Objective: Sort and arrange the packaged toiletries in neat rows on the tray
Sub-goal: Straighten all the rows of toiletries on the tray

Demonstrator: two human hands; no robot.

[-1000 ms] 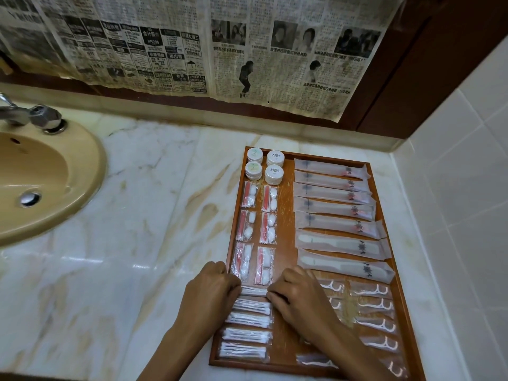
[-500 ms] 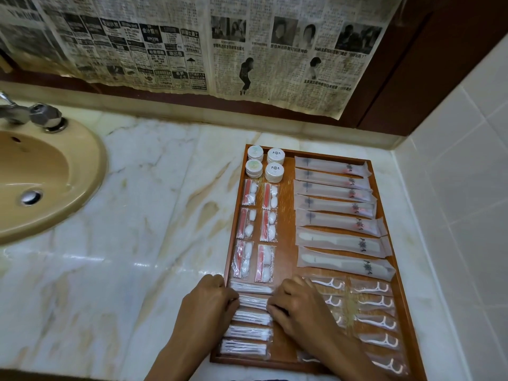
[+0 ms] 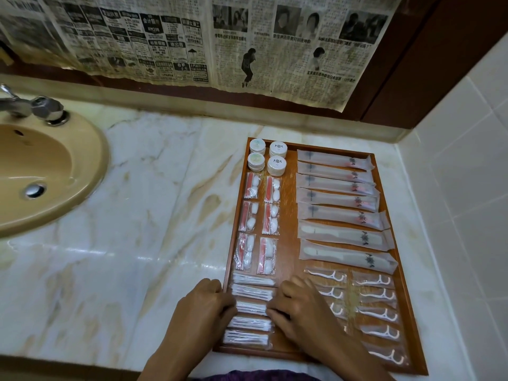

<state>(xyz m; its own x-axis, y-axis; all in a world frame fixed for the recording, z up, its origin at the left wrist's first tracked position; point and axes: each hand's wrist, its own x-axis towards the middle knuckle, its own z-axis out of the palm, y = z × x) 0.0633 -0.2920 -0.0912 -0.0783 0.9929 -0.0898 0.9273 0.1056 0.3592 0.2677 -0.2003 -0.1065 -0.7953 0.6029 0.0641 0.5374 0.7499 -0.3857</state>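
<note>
Wooden tray point(image 3: 409, 323) sat on the marble counter point(image 3: 154, 215), toward the right, close to the tiled wall point(image 3: 467, 174). We noted its contents by zone. Far left corner: four round white tubs point(image 3: 267, 158) in a two-by-two block. Just nearer, six packets with red sticks and white balls point(image 3: 258, 224) in two columns of three. Near left: a column of five cotton-swab packets point(image 3: 253, 309), lying crosswise. Far right: seven long frosted sachets point(image 3: 341, 207) stacked in a column, each running left to right. Near right: floss-pick packets point(image 3: 376, 312) in two columns, the left column partly hidden under a wrist.

We saw both hands at the swab column. Left hand point(image 3: 204, 312) lay at the tray's left rim, fingers curled, its fingertips at the left end of the third swab packet from the far side. Right hand point(image 3: 299, 303) met the right end of the same packet, fingers bent and close together. The packet sat between the two sets of fingertips; we could not tell whether it was pinched or only nudged from each end.

Left of the tray, well apart: a tan sink point(image 3: 41, 174) with a metal tap point(image 3: 35, 108). Old newspaper point(image 3: 192, 42) hung along the far wall.
</note>
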